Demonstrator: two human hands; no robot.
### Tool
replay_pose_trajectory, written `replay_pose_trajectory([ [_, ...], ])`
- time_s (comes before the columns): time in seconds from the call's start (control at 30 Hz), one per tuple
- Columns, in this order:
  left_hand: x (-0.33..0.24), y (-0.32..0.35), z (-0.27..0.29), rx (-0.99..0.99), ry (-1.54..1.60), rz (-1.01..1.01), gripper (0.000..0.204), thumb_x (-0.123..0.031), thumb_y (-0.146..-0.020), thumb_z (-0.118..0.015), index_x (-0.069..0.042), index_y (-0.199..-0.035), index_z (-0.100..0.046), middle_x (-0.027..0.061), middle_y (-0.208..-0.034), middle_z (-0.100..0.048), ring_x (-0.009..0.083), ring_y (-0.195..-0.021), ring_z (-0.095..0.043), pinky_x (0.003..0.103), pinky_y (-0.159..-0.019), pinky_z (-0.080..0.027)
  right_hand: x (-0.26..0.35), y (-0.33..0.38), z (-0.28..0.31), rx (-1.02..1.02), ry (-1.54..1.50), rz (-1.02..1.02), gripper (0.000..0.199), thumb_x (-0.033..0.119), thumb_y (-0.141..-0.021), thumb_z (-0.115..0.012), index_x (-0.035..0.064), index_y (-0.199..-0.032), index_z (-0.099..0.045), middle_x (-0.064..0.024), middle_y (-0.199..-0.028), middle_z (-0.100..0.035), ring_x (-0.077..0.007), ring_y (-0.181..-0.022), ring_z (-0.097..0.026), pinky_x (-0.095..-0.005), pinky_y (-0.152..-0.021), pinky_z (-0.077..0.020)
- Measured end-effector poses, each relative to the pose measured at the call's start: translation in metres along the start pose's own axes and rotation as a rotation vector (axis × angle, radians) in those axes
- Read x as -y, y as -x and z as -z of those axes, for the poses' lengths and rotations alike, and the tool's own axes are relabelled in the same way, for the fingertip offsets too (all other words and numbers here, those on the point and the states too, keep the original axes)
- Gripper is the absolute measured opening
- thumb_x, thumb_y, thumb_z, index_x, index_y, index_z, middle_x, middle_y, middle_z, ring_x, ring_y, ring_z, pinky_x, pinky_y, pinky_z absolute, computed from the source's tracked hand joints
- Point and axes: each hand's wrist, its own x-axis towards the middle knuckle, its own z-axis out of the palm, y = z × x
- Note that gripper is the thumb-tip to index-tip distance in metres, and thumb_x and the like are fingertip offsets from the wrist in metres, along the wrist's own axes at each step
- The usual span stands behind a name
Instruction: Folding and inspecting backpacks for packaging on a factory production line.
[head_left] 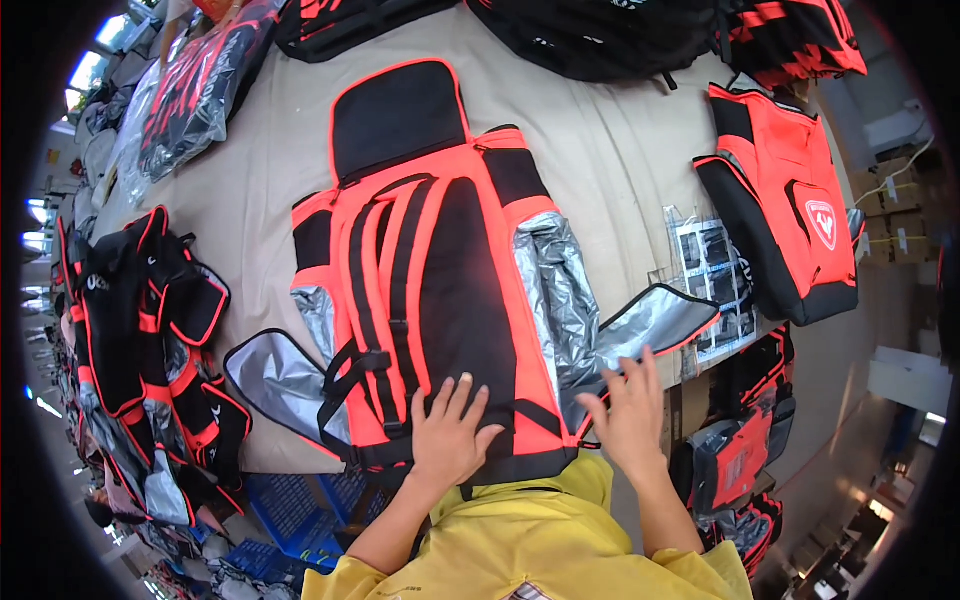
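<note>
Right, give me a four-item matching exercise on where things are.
1. Bare left hand
2. Bare right hand
3. Clear-plastic-wrapped bag
4. Blue plastic crates

A. Picture's upper left
B. By the silver fabric flap, lower right
C. Below the beige cloth-covered table
D. On the black panel of the flat-lying coral-and-black backpack

Pairs: 1-D, 2-B, 3-A, 4-C

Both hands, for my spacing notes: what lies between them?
Between the left hand and right hand, the head view shows the black and coral bag's lower end.
</note>
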Motion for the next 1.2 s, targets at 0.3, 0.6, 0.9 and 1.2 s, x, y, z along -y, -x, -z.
replay_pose_trajectory([
  [0.3, -0.016, -0.109, 0.032, -0.163, 0.294, 0.156, 0.031, -0.016, -0.095, -0.078, 0.001, -0.12, -0.071, 0.0103, -0.078, -0.066, 0.0302, -0.073, -0.064, 0.044, -0.067, -0.051, -0.08, -0.001, 0.011, -0.21, -0.075, -0.424, 0.026, 0.021, -0.093, -0.078, 0.0069, -0.114, -0.075, -0.0201, -0.124, -0.059, -0.0408, -0.117, -0.053, -0.049, -0.101, -0.0461],
  [0.6, -0.12, -0.162, 0.0, -0.044, 0.301, -0.057, 0.037, -0.016, -0.092, -0.079, -0.001, -0.125, -0.072, 0.0125, -0.087, -0.064, 0.0314, -0.083, -0.064, 0.044, -0.073, -0.051, -0.157, 0.034, -0.015, -0.293, -0.606, -0.603, 0.047, 0.002, -0.092, -0.074, -0.0007, -0.134, -0.054, -0.0177, -0.139, -0.055, -0.0237, -0.106, -0.062, -0.0326, -0.083, -0.0563],
  [0.9, -0.139, -0.169, -0.029, 0.031, 0.082, 0.026, 0.039, -0.022, -0.09, -0.081, -0.004, -0.123, -0.073, 0.0108, -0.088, -0.066, 0.03, -0.085, -0.064, 0.044, -0.075, -0.048, -0.187, 0.035, -0.024, -0.321, -0.838, -0.433, 0.052, 0.0, -0.092, -0.08, 0.0008, -0.136, -0.052, -0.0168, -0.141, -0.055, -0.0207, -0.104, -0.064, -0.0309, -0.085, -0.0568],
  [1.2, -0.09, -0.163, -0.007, -0.595, 0.387, 0.564, 0.018, -0.004, -0.106, -0.06, 0.003, -0.121, -0.068, 0.0129, -0.085, -0.069, 0.0235, -0.076, -0.068, 0.035, -0.071, -0.055, -0.197, -0.009, 0.033, -0.046, -0.526, -0.258, 0.024, 0.013, -0.095, -0.079, 0.0013, -0.115, -0.073, -0.0169, -0.114, -0.072, -0.0304, -0.082, -0.07, -0.0379, -0.069, -0.0577],
])
